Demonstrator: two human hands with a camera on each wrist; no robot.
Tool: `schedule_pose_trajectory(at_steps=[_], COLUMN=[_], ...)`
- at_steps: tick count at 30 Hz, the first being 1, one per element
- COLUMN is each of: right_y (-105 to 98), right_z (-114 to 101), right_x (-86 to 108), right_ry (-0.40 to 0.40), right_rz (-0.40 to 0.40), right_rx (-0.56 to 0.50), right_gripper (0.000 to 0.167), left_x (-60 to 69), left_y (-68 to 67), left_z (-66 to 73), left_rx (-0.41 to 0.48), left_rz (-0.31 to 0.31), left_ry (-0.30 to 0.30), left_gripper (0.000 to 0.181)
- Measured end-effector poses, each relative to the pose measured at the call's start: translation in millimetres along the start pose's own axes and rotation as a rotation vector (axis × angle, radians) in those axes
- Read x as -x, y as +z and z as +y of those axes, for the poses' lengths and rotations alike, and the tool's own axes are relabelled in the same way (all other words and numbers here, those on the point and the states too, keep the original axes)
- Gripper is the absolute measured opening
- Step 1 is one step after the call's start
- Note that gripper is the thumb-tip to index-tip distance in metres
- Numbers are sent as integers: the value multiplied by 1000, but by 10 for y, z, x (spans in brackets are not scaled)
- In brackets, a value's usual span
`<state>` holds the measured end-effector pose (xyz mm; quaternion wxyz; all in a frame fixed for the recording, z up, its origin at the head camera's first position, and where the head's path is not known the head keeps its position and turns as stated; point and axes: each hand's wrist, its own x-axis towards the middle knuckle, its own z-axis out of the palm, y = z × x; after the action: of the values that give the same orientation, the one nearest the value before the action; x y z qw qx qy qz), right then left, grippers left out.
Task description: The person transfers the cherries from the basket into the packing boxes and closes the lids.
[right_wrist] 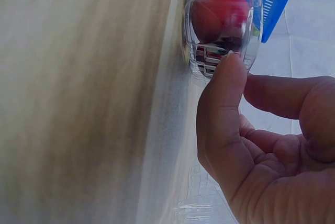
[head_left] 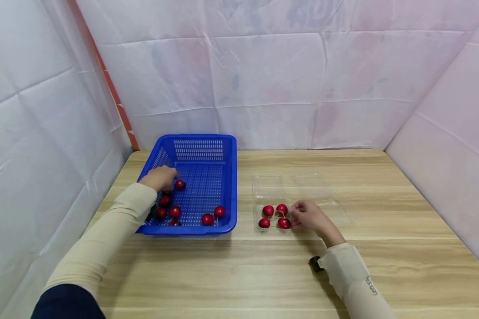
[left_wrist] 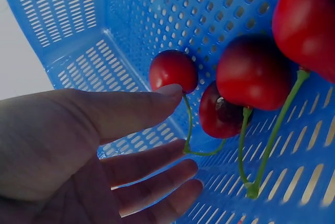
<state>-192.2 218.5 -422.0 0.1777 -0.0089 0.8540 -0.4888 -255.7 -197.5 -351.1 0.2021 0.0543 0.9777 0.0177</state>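
Observation:
In the blue basket (head_left: pixel 232 186), at its left side, my left hand (head_left: pixel 161 178) reaches in among red cherries with green stems. The left wrist view has its thumb touching one cherry (left_wrist: pixel 172 72), fingers apart below and the stem between. More cherries, such as this paired one (left_wrist: pixel 254 72), lie beside it. My right hand (head_left: pixel 308 215) is at the right end of a clear plastic box (head_left: pixel 257 217), where thumb and forefinger pinch its edge. Several cherries (head_left: pixel 268 211) sit in that box, its lid (head_left: pixel 268 186) folded back. One cherry (right_wrist: pixel 220 14) shows through the wall in the right wrist view.
Behind and right of the box lies another clear container (head_left: pixel 313 184), hard to make out. Two cherries (head_left: pixel 207 219) sit near the basket's front right corner. White cloth walls (head_left: pixel 263 75) bound the wooden table (head_left: pixel 239 274) behind and at the sides.

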Motion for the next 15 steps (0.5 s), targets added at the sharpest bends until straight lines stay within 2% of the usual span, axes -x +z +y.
schedule_pose_trajectory(at_steps=[5,11,15], right_y=[4,10,15], right_z=[0,3,6], right_x=[5,8,9], right_ry=[3,3,0], right_rz=[3,1,2], right_rx=[2,-8,-9], right_gripper=[19,18,17], left_x=[-32,-91,-136], left_y=[12,43,62], left_z=[2,-25,-49], left_rx=[-2,7,-24], left_rz=[-8,-24,10], left_ry=[21,13,18], left_gripper=[39,30,31])
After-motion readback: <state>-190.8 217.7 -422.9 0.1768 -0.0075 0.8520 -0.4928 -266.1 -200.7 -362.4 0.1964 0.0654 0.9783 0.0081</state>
